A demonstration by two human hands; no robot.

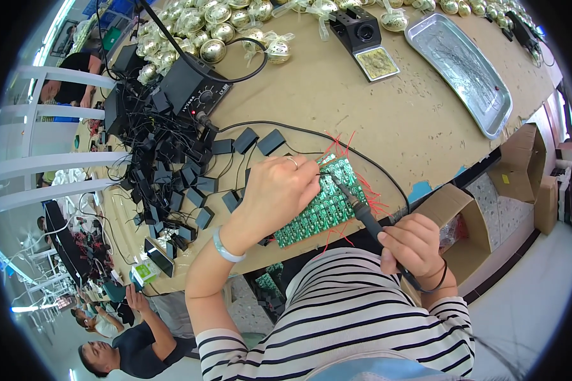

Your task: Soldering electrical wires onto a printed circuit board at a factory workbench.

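In the head view, the green rectangular circuit-board panel with rows of small components [305, 222] lies at the near edge of the brown surface [311, 95], its long axis running from lower left to upper right. The left hand [281, 190] is nearer, over the panel's upper-left side, fingers drawn together (I cannot tell whether they pinch a wire). The right hand [413, 247], off the panel's lower right, has its fingers wrapped round the black-handled soldering iron [367, 219], whose tip points up-left over the panel. Thin red wires [375, 206] bristle from the panel's edges.
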